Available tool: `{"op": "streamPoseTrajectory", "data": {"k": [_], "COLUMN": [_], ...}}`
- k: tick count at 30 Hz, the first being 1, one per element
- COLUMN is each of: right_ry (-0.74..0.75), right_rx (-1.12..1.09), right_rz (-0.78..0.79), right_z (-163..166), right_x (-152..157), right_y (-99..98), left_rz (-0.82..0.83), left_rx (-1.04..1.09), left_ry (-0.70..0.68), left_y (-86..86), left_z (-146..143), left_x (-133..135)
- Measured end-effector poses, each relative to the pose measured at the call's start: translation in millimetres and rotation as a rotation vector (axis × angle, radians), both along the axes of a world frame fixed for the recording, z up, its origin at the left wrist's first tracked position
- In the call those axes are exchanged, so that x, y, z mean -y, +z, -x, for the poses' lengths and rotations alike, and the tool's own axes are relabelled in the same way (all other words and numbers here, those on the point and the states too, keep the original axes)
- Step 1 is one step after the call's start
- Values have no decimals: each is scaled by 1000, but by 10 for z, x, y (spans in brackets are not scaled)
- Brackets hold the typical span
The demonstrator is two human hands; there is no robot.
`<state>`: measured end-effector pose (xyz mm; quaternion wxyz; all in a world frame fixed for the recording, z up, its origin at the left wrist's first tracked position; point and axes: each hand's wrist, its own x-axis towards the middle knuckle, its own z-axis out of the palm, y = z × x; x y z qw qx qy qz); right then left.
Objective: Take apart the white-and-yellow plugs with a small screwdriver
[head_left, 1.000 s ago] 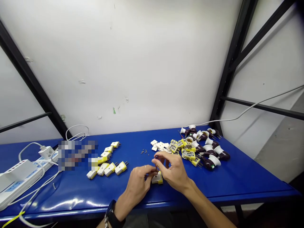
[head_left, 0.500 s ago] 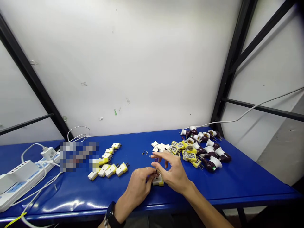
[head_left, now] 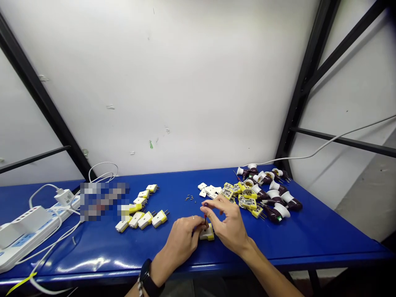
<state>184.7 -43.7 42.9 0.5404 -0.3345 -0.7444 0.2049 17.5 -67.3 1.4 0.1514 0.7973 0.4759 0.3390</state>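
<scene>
A small screwdriver (head_left: 205, 216) with a dark and red handle stands nearly upright over a white and yellow electrical plug (head_left: 206, 233). My right hand (head_left: 230, 225) pinches the handle top between thumb and forefinger, its other fingers loosely curled. Thumb and forefinger of my left hand (head_left: 182, 237) are pressed together around the screwdriver's lower end, against the plug's left side. The plug lies on the blue table near its front edge, prongs to the right; my fingers hide the screwdriver tip and part of the plug.
Several loose screws (head_left: 190, 198) lie beyond my hands. White plug covers (head_left: 212, 190) and open yellow plug halves (head_left: 246, 202) are heaped behind, beside maroon lamp holders (head_left: 275, 197). Closed plugs (head_left: 145, 220) lie at left, near a white power strip (head_left: 34, 231) with cables.
My right hand's thumb and forefinger have closed onto the screwdriver's top, where they were more spread before. My left hand has stayed in nearly the same place.
</scene>
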Motion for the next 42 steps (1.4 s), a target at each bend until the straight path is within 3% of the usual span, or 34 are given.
{"op": "streamPoseTrajectory", "data": {"k": [3, 9, 15, 20, 25, 28, 31, 34, 36, 39, 42], "right_ry": [-58, 20, -84, -66, -201, -285, -365, -416, -456, -497, -511], "right_rx": [-36, -60, -85, -177, -298, -82, 280, 616, 793, 927, 967], "right_rz": [-40, 54, -85, 17, 91, 85, 122, 179, 175, 158, 157], "right_z": [27, 27, 49, -2, -323, -596, -805, -868, -834, -737, -660], "right_x": [-15, -16, -35, -12, -114, -275, -413, -482, -506, -556, -637], "right_y": [-41, -64, -79, -89, 8, 51, 16, -56, -82, -78, -74], "left_rz": [6, 19, 21, 49, 28, -53, -161, -141, -53, 51, 38], "left_rx": [1, 5, 28, 13, -71, -60, -35, -99, -249, -451, -491], "left_ry": [7, -13, -2, -25, -12, 56, 277, 522, 641, 733, 723], "left_y": [-4, -16, -36, -3, -35, 5, 107, 197, 224, 217, 186], "left_z": [1, 1, 6, 9, 88, 317, 747, 1223, 1451, 1594, 1565], "left_x": [3, 10, 23, 75, 141, 122, 26, -105, -171, -212, -210]}}
